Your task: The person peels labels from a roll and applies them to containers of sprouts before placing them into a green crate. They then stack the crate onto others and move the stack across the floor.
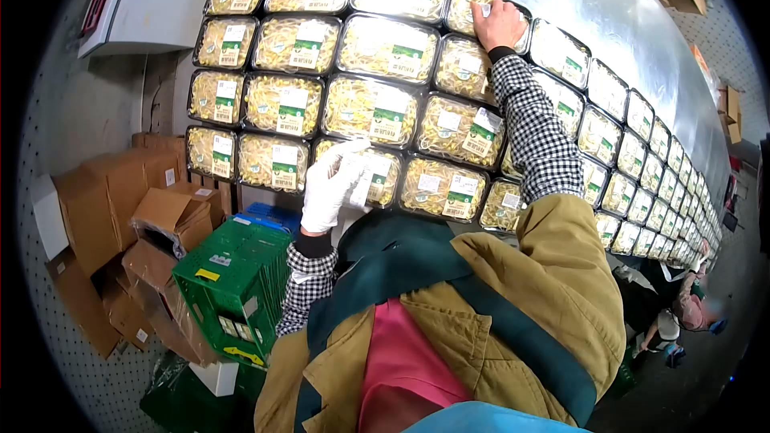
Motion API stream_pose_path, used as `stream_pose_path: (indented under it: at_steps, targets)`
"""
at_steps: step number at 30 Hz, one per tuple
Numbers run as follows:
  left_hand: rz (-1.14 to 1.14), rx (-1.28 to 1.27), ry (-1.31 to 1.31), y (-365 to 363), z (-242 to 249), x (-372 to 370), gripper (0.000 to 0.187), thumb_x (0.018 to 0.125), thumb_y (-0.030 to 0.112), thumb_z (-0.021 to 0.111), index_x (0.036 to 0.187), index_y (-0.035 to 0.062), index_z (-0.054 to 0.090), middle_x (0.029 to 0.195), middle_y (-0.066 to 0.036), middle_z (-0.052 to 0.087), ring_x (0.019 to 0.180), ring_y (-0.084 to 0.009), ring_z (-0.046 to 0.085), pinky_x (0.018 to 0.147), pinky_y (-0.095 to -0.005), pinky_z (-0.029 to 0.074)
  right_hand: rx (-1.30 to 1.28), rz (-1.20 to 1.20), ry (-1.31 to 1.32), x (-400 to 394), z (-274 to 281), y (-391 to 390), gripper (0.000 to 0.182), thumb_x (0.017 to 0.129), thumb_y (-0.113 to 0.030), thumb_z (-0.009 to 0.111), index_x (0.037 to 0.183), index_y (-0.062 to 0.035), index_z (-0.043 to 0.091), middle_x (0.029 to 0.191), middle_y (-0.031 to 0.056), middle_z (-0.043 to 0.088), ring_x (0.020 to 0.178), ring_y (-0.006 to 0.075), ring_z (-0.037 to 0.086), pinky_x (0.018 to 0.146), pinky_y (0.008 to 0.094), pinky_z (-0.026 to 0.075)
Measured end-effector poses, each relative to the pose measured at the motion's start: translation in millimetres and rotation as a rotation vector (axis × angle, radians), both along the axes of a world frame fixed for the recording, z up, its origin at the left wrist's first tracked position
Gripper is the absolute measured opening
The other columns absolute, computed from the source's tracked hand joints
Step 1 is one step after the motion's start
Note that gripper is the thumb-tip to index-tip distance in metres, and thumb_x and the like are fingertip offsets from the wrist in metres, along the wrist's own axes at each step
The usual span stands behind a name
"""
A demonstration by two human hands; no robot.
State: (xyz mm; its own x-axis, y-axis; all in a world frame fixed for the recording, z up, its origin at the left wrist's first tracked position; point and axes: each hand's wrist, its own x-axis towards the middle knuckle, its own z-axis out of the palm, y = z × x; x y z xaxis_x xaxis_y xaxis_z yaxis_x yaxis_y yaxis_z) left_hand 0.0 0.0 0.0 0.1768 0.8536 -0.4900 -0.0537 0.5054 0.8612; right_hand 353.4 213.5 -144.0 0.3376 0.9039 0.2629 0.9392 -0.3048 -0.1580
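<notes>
Rows of black trays of bean sprouts [375, 48] under clear film cover the metal table, each with a green and white printed label. My right hand [501, 26], bare, lies on a tray in the far row, its fingers spread on the film by a small white sticker [485, 10]. In a white glove, my left hand [325, 192] is closed on a white sheet of stickers [357, 172] above a near-row tray. Part of that tray is hidden by the hand and sheet. Small white stickers also show on a nearby tray of sprouts [459, 130].
Green plastic crates [233, 273] stand at the left below the table edge, with cardboard boxes [120, 200] beside them. A white cabinet [164, 4] is at the upper left. The tray rows run far right, where another person [690, 305] stands.
</notes>
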Motion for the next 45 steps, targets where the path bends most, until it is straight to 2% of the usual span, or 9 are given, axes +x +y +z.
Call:
stream_pose_path:
  at_steps: [6,13,19,24,28,33,37,39,45]
  targets:
    - [0.069,0.094,0.086,6.3,-5.3,-12.3,0.013,0.087,0.009,0.058,0.095,-0.0007,0.063,0.083,-0.002,0.064,0.076,-0.007,0.056,0.068,-0.0218,0.045,0.268,0.061,0.202,-4.4,-1.8,-6.2,0.024,0.087,-0.024,0.053,0.104,-0.0071,0.059,0.096,0.0153,0.059,0.093,0.0324,0.056,0.079,0.0417,0.043]
    - [0.127,0.327,0.238,-10.2,-31.9,-20.3,0.013,0.087,0.008,0.058,0.093,-0.0017,0.064,0.083,-0.008,0.065,0.072,-0.0133,0.059,0.062,-0.0264,0.046,-0.533,0.413,1.669,-199.9,134.4,-200.5,0.02,0.085,-0.021,0.065,0.089,-0.0009,0.066,0.081,0.0013,0.064,0.078,0.0063,0.055,0.075,0.0223,0.044]
    - [-0.174,0.031,-0.046,-34.7,-6.2,-113.6,0.019,0.083,0.011,0.066,0.097,-0.0011,0.066,0.089,-0.005,0.067,0.08,-0.0096,0.062,0.07,-0.0222,0.049,-0.132,0.123,1.46,-214.8,87.7,-238.3,0.013,0.087,-0.013,0.062,0.082,-0.0009,0.064,0.076,-0.0009,0.063,0.072,0.0048,0.054,0.066,0.0203,0.043]
    - [0.093,0.068,-0.108,-46.8,7.0,-205.3,0.025,0.088,0.002,0.056,0.113,-0.0031,0.059,0.098,-0.006,0.065,0.085,-0.0093,0.062,0.073,-0.0204,0.05,-0.038,0.19,0.525,-288.1,47.7,-246.6,0.026,0.077,-0.034,0.067,0.069,-0.0104,0.058,0.074,0.0068,0.057,0.076,0.0283,0.053,0.069,0.0413,0.038]
    - [-0.001,0.094,-0.058,-52.3,9.3,-232.7,0.023,0.087,0.005,0.058,0.109,-0.0008,0.06,0.092,-0.004,0.065,0.079,-0.0076,0.061,0.069,-0.0199,0.049,0.159,0.196,0.094,-316.7,30.7,-249.7,0.031,0.074,-0.038,0.069,0.072,-0.0125,0.051,0.076,0.0057,0.048,0.079,0.0245,0.047,0.072,0.0381,0.031]
    - [-0.144,0.097,-0.01,-57.3,-1.5,-217.1,0.012,0.087,0.011,0.059,0.092,0.0007,0.064,0.082,-0.003,0.064,0.072,-0.0076,0.057,0.064,-0.0222,0.046,0.176,0.089,0.325,-309.9,25.6,-257.5,0.021,0.083,-0.016,0.06,0.1,-0.003,0.058,0.088,0.0084,0.06,0.084,0.0238,0.056,0.077,0.0381,0.041]
    - [-0.158,0.761,0.425,-55.2,-38.2,-188.0,0.012,0.083,0.012,0.061,0.091,0.0036,0.064,0.076,-0.012,0.064,0.065,-0.0224,0.06,0.059,-0.0311,0.047,-0.278,0.221,1.449,-352.0,111.4,-289.5,0.026,0.089,-0.025,0.06,0.092,0.0002,0.062,0.079,0.0022,0.064,0.074,0.0083,0.056,0.071,0.0235,0.045]
    - [-0.12,0.459,0.198,-51.5,-43.9,-176.7,0.015,0.088,0.009,0.055,0.095,0.0015,0.065,0.079,-0.007,0.065,0.067,-0.0136,0.059,0.06,-0.0271,0.047,-0.312,0.227,1.615,-366.0,131.4,-301.7,0.021,0.087,-0.022,0.063,0.09,-0.001,0.063,0.079,-0.001,0.062,0.075,0.0065,0.054,0.071,0.0223,0.045]
    - [-0.411,0.325,0.099,-27.4,-26.8,-183.3,0.013,0.084,0.011,0.061,0.09,0.0001,0.065,0.082,-0.004,0.065,0.073,-0.0079,0.059,0.064,-0.0214,0.047,0.114,-0.002,0.848,-269.6,72.9,-192.1,0.026,0.085,-0.026,0.061,0.079,-0.0004,0.064,0.07,0.0097,0.064,0.064,0.0154,0.061,0.063,0.0272,0.045]
